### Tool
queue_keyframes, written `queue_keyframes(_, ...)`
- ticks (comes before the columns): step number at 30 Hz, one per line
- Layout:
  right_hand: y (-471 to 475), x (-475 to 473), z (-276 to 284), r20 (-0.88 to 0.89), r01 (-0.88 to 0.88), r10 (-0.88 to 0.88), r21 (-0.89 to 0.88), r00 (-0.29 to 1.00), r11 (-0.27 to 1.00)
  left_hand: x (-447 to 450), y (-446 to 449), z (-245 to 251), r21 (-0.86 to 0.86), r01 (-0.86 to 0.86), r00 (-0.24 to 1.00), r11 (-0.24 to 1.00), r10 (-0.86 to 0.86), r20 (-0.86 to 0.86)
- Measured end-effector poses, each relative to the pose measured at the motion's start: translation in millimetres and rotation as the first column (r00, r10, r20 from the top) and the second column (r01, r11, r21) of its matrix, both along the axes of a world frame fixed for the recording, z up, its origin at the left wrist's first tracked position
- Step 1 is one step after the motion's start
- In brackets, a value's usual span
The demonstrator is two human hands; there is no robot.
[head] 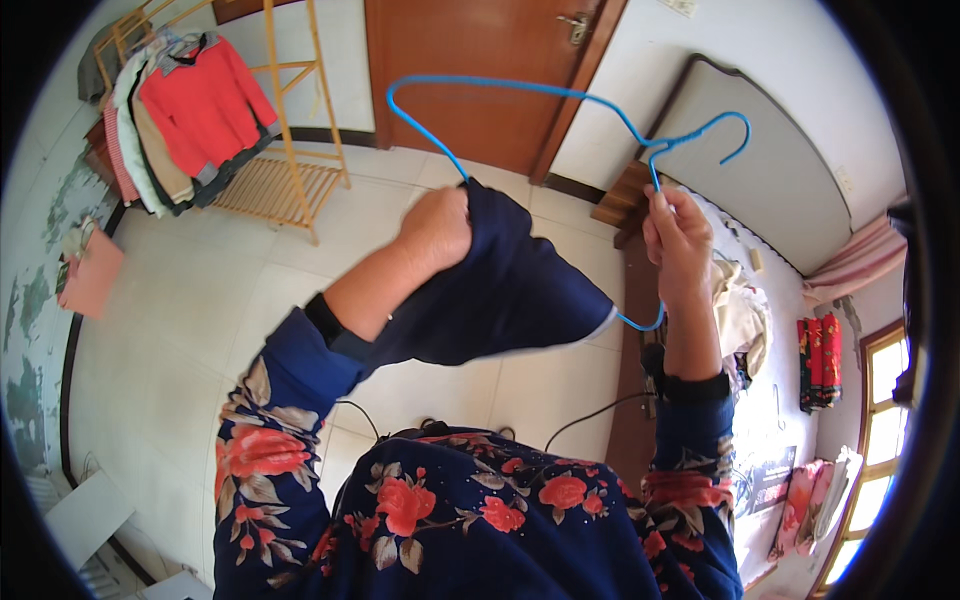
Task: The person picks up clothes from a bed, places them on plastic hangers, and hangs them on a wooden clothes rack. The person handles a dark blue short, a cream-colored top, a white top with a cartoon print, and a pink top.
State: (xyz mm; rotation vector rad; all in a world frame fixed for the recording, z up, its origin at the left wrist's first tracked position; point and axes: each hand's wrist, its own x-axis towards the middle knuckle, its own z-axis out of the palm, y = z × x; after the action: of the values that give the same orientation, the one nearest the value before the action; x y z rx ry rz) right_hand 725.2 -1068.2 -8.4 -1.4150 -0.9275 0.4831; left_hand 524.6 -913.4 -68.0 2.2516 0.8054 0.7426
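Observation:
My right hand (679,232) grips the wire of a blue clothes hanger (487,81) just below its hook, holding it up in front of me. The hook points to the right. My left hand (439,227) is closed on a dark navy cloth garment (510,285) near the hanger's left part. The garment hangs down over part of the wire, and its lower edge shows a light rim. A curved piece of the blue wire comes out at the garment's right side. The fingers of my left hand are mostly hidden.
A wooden clothes rack (289,150) with a red sweater (206,105) and other clothes stands at the upper left. A brown door (465,45) is ahead. On the right is a bed with a grey headboard (750,150) and a cream garment (742,307). A pink box (97,274) stands by the left wall.

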Motion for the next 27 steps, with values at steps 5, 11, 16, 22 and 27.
queue_keyframes(5,79.9,-40.3,-13.6,0.019,-0.143,0.142,0.178,0.990,0.974,-62.8,31.7,57.5,0.343,-0.094,0.960,0.935,0.176,-0.219)
queue_keyframes(11,152.9,-83.6,-23.1,-0.051,-0.308,0.325,0.213,0.944,0.927,-119.9,72.8,45.4,-0.318,-0.376,0.918,0.870,0.396,-0.002)
queue_keyframes(16,217.4,-99.1,-25.4,0.049,-0.464,0.470,0.281,0.881,0.840,-150.0,100.9,-4.8,-0.791,-0.249,0.796,0.558,0.584,0.162)
queue_keyframes(22,281.5,-109.7,-28.9,0.090,-0.607,0.601,0.168,0.794,0.777,-140.9,122.6,-66.3,-0.699,-0.274,0.861,0.661,0.493,0.129)
queue_keyframes(27,322.7,-117.1,-32.3,0.042,-0.704,0.703,0.089,0.710,0.705,-132.5,138.1,-98.8,-0.517,-0.408,0.767,0.753,0.590,0.254)
